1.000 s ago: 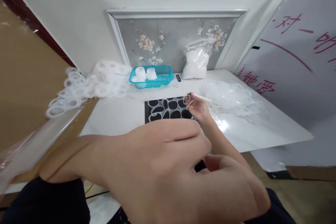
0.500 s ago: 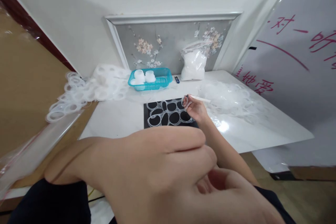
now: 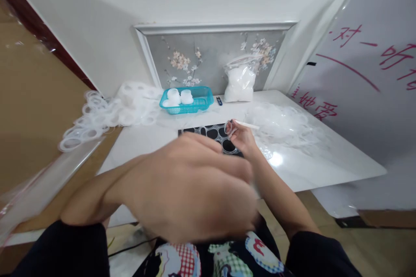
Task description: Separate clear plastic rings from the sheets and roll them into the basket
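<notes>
My left hand (image 3: 191,186) is large and close to the camera, blurred, with its fingers curled in. Whatever it may hold is hidden from view. Farther off, over the right part of the black mat (image 3: 181,132), my right hand (image 3: 242,135) pinches a clear plastic ring (image 3: 229,128). A thin white stick-like tool (image 3: 247,124) also juts from that hand toward the right. Several clear rings (image 3: 216,132) lie in rows on the mat, partly covered by my left hand.
A teal basket (image 3: 208,104) holds several white cups (image 3: 186,96). Beside it lie small blue snips (image 3: 219,101) and a bag of white material (image 3: 239,83). Heaps of translucent rings lie left (image 3: 120,106) and right (image 3: 286,123) on the white table (image 3: 208,119). A whiteboard (image 3: 367,108) stands right.
My left hand has moved up and slightly left, now covering more of the mat and uncovering the patterned cloth on my lap. My right hand stays nearly in place with the ring.
</notes>
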Action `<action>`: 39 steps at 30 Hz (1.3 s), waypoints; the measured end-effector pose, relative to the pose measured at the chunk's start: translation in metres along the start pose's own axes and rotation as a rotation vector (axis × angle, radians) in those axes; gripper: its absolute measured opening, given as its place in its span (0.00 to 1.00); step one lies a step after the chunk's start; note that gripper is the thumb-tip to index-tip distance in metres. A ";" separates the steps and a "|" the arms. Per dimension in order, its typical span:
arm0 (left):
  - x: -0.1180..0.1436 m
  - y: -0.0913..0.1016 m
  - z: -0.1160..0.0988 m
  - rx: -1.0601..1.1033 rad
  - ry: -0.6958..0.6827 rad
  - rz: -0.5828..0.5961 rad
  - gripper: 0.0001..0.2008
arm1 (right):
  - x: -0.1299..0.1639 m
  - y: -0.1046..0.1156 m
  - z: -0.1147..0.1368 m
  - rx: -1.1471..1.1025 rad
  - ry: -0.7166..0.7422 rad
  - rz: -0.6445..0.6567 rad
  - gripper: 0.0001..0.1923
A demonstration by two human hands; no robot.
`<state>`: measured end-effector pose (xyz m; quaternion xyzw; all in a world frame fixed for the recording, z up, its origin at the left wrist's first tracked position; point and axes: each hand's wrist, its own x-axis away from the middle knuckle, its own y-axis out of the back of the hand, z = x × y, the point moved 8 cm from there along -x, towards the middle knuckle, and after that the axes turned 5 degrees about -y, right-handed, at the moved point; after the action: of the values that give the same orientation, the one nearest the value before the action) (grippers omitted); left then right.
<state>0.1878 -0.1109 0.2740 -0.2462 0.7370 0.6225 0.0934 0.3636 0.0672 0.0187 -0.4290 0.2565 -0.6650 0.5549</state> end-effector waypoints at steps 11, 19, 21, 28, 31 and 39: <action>0.083 -0.106 0.157 -0.233 0.173 0.361 0.13 | 0.004 -0.007 0.009 -0.135 0.091 0.066 0.07; 0.141 -0.134 0.200 -0.156 0.367 0.254 0.21 | 0.017 -0.029 -0.004 0.280 0.112 0.233 0.08; 0.142 -0.140 0.196 -0.157 0.349 0.280 0.21 | 0.021 -0.036 -0.022 0.546 0.124 0.257 0.09; 0.140 -0.142 0.181 -0.327 0.268 0.365 0.17 | 0.034 -0.053 -0.102 1.124 0.168 0.335 0.09; 0.140 -0.141 0.168 -0.379 0.302 0.377 0.13 | 0.037 -0.058 -0.117 1.248 0.214 0.390 0.05; 0.143 -0.157 0.135 -0.349 0.394 0.487 0.16 | 0.034 -0.058 -0.123 1.343 0.197 0.425 0.04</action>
<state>0.1169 -0.0328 0.0456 -0.1909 0.6606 0.6836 -0.2448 0.2280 0.0326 0.0140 0.1271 -0.0818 -0.5924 0.7914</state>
